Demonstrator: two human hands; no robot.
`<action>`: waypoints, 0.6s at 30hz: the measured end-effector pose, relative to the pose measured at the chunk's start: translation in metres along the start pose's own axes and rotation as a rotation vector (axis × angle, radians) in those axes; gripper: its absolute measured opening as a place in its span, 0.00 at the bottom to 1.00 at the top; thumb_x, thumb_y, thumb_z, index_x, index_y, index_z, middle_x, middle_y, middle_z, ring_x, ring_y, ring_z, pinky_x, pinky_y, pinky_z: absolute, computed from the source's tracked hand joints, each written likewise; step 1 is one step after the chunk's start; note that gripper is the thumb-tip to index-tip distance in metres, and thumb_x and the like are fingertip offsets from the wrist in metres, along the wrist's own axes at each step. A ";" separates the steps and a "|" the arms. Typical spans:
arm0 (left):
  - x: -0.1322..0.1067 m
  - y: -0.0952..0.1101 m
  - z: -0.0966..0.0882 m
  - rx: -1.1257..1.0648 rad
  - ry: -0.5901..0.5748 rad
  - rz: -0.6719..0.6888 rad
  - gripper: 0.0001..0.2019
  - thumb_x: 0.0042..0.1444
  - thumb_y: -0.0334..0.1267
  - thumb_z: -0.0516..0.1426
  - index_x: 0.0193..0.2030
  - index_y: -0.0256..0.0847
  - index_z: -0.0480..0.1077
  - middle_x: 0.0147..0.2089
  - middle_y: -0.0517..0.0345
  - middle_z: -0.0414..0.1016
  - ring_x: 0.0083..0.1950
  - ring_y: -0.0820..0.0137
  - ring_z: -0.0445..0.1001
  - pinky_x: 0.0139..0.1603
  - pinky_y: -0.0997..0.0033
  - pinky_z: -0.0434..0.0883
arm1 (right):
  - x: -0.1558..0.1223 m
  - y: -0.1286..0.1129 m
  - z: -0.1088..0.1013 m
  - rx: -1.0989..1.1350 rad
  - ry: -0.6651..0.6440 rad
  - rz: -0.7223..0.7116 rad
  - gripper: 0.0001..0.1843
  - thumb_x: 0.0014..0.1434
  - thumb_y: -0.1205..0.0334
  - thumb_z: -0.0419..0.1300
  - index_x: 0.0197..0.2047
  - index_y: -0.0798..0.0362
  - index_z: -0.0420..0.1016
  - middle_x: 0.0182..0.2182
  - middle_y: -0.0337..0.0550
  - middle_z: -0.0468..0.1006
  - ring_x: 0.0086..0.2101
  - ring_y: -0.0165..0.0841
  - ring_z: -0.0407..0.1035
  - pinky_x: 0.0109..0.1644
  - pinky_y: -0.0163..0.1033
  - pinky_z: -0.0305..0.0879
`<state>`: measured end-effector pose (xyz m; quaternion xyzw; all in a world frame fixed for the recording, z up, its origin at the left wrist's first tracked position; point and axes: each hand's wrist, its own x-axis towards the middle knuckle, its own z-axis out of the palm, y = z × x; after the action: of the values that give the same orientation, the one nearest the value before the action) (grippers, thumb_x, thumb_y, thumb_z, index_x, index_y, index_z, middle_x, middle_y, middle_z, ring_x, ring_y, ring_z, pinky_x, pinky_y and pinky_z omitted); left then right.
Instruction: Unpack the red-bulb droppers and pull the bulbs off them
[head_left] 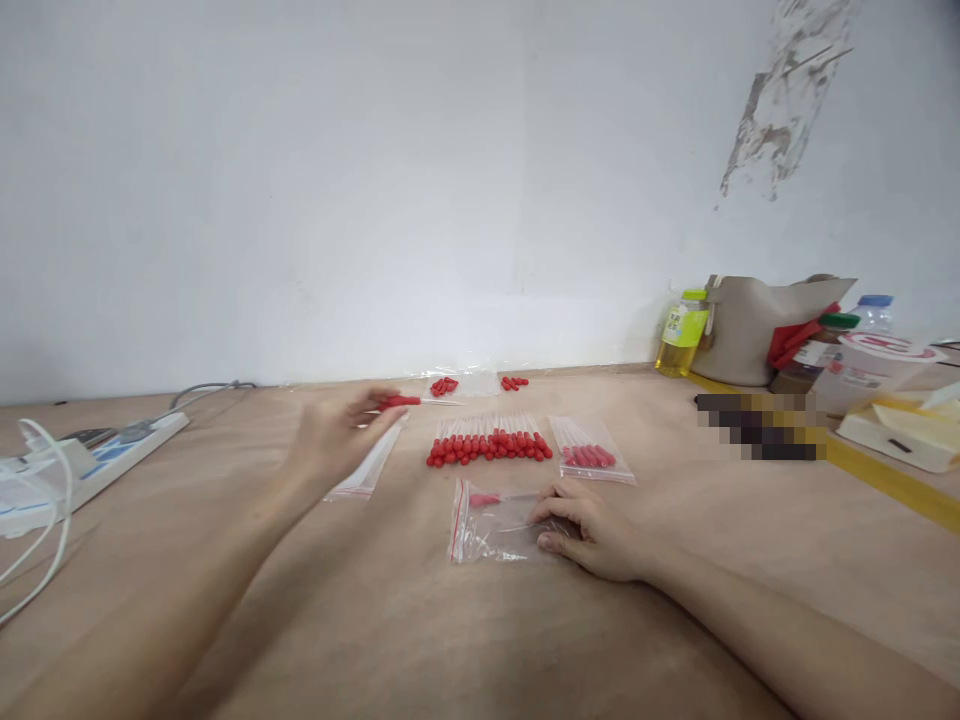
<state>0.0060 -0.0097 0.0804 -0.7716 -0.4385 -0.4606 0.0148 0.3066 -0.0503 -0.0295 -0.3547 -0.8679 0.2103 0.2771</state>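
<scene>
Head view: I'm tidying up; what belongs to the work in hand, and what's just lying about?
Work, likely: red-handled piece, held by left hand; zip bag, touched by right hand; row of similar pieces.

Lying about, apparently: power strip; lime-capped bottle; gray bag.

Bare forearms [240, 555] taper smoothly — left grip [341, 432] and right grip [600, 532] are bare too.

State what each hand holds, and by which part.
Left hand: a red-handled tool, by the handle. Right hand: touches a clear bag, opposite its red seal; whether it grips is unclear.
</scene>
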 end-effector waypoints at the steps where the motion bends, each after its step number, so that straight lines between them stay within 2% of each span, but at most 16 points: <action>1: 0.001 0.000 0.016 0.009 -0.019 0.054 0.12 0.51 0.45 0.56 0.37 0.39 0.70 0.35 0.57 0.76 0.34 0.69 0.75 0.38 0.67 0.75 | 0.000 0.000 0.000 -0.003 -0.001 -0.001 0.09 0.55 0.61 0.55 0.40 0.51 0.71 0.37 0.43 0.67 0.38 0.32 0.62 0.43 0.39 0.61; 5: 0.012 -0.011 0.077 0.012 -0.058 0.248 0.08 0.57 0.39 0.51 0.39 0.39 0.69 0.38 0.55 0.73 0.38 0.70 0.72 0.38 0.70 0.72 | 0.000 -0.001 0.000 -0.033 0.007 -0.013 0.10 0.54 0.62 0.56 0.41 0.51 0.71 0.37 0.43 0.67 0.39 0.32 0.62 0.43 0.39 0.61; 8: 0.021 -0.017 0.105 0.142 -0.115 0.369 0.08 0.58 0.35 0.49 0.35 0.38 0.69 0.36 0.54 0.71 0.37 0.70 0.71 0.39 0.69 0.70 | 0.000 0.000 0.000 -0.046 0.014 -0.027 0.10 0.54 0.63 0.56 0.41 0.51 0.71 0.37 0.43 0.67 0.39 0.32 0.62 0.44 0.38 0.60; 13: 0.020 -0.017 0.119 0.321 -0.327 0.383 0.10 0.58 0.31 0.47 0.34 0.39 0.69 0.35 0.53 0.69 0.34 0.70 0.69 0.36 0.70 0.66 | 0.000 0.001 0.001 -0.049 0.017 -0.037 0.10 0.54 0.63 0.56 0.41 0.51 0.71 0.37 0.43 0.67 0.39 0.32 0.62 0.44 0.39 0.60; 18: 0.014 -0.017 0.120 0.315 -0.432 0.404 0.09 0.55 0.30 0.49 0.32 0.40 0.69 0.33 0.56 0.69 0.31 0.71 0.68 0.33 0.72 0.64 | 0.000 0.001 0.001 -0.040 0.021 -0.043 0.10 0.54 0.61 0.56 0.41 0.51 0.71 0.37 0.43 0.67 0.38 0.32 0.62 0.43 0.38 0.61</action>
<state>0.0807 0.0608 0.0155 -0.9109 -0.3356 -0.2008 0.1314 0.3064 -0.0492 -0.0309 -0.3437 -0.8763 0.1834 0.2834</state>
